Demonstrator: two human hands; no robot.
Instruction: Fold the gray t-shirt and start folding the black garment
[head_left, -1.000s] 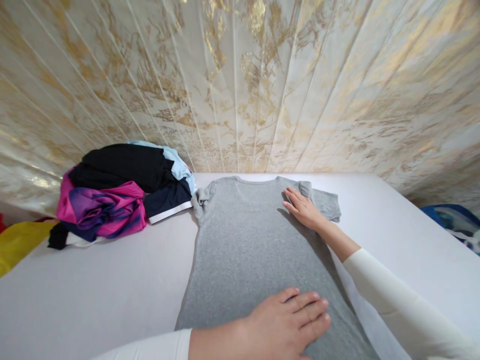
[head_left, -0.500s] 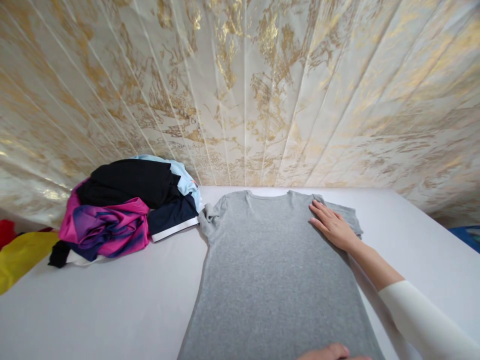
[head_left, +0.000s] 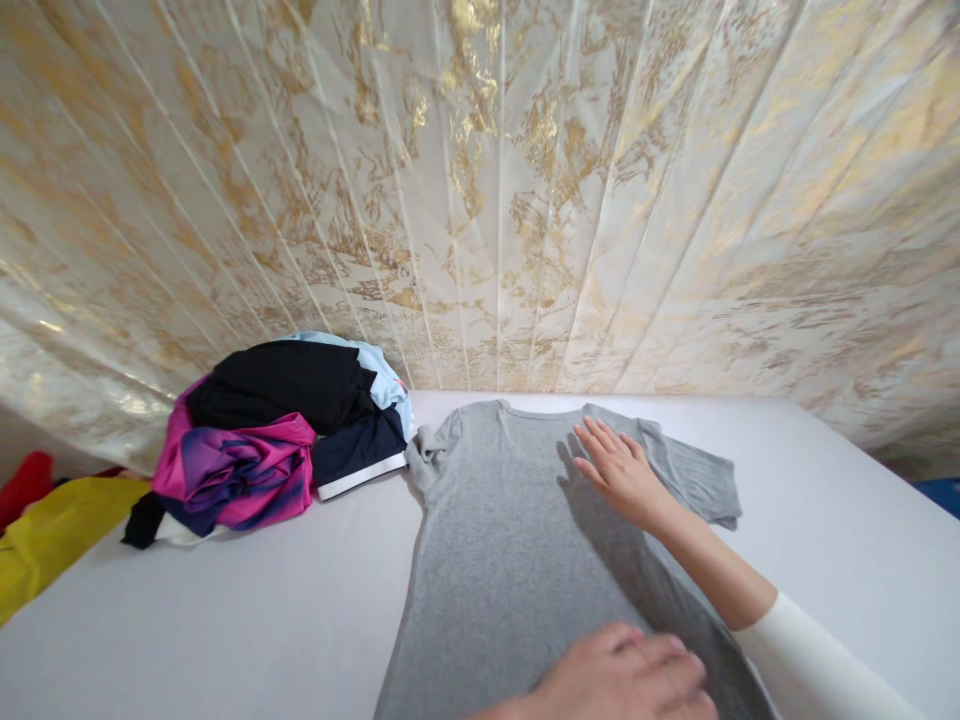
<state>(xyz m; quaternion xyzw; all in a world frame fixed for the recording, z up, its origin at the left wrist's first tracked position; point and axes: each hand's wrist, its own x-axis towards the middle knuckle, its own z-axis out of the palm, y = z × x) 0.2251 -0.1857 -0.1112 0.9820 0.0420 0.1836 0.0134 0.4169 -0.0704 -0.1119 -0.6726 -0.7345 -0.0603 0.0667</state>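
A grey short-sleeved T-shirt (head_left: 517,540) lies spread out, its neckline at the far side. Its left sleeve is bunched up, while the right sleeve (head_left: 697,475) lies fairly flat. My right hand (head_left: 619,475), fingers outstretched, hovers over the upper right of the shirt and casts a shadow on it. Low in the view, my left hand (head_left: 622,675) is over the lower part of the shirt, slightly blurred, with loosely bent fingers and nothing visible in them. Whether it touches the fabric I cannot tell. The bottom hem is out of view.
Left of the shirt is a heap of clothes: a black garment (head_left: 277,385), a pink and purple one (head_left: 247,465), a navy one with a white band (head_left: 360,445) and a light blue one (head_left: 386,375). Yellow cloth (head_left: 67,530) lies farther left. A gold-patterned curtain (head_left: 480,200) hangs behind the white table (head_left: 247,620).
My right hand has lifted off the shirt's right shoulder and shifted left. My left hand has come farther into view from the bottom. The right sleeve now shows more fully.
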